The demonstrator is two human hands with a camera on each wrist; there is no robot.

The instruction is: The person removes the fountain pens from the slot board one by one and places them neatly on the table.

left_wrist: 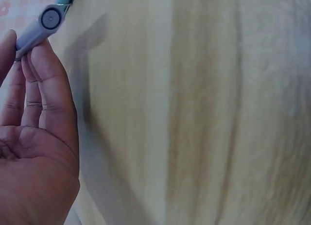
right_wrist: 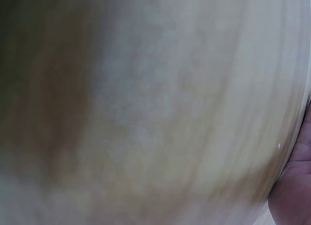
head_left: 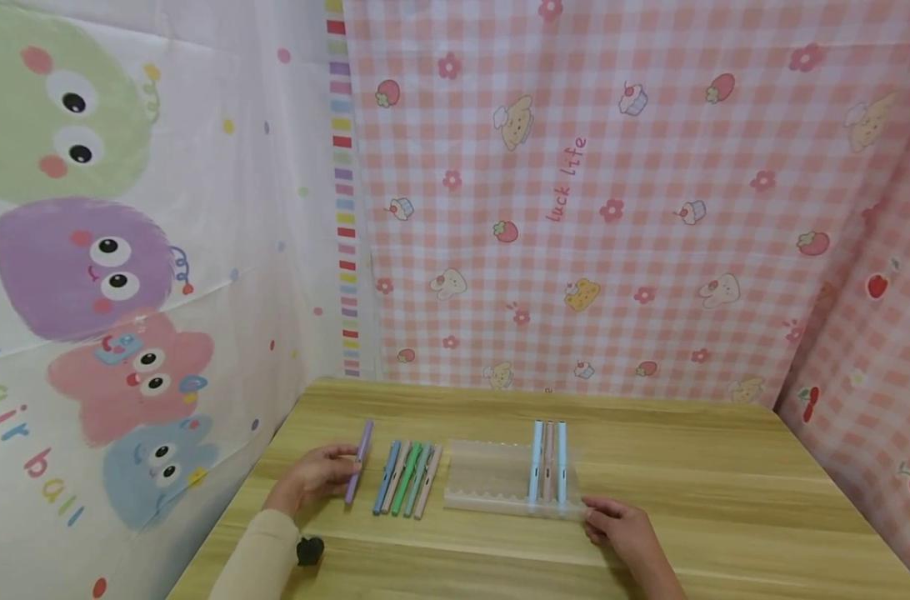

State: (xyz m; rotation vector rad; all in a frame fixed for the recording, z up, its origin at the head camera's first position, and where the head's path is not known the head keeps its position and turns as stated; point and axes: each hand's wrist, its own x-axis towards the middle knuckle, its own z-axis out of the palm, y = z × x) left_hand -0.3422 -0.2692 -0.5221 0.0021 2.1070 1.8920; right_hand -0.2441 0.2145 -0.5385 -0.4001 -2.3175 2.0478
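My left hand pinches a purple pen between thumb and fingers, left of the other pens. In the left wrist view the round end of that purple pen points toward the camera. A row of several pens, blue, pinkish, green and teal, lies side by side on the table. Right of them is a clear plastic pen tray with a scalloped front edge. Two light blue pens with a brownish-pink pen between them lie in its right part. My right hand holds the tray's front right corner.
Everything lies on a wood-grain table. A white cartoon-print sheet hangs on the left, and a pink checked cloth hangs behind the table's back edge. A small black device sits by the left wrist.
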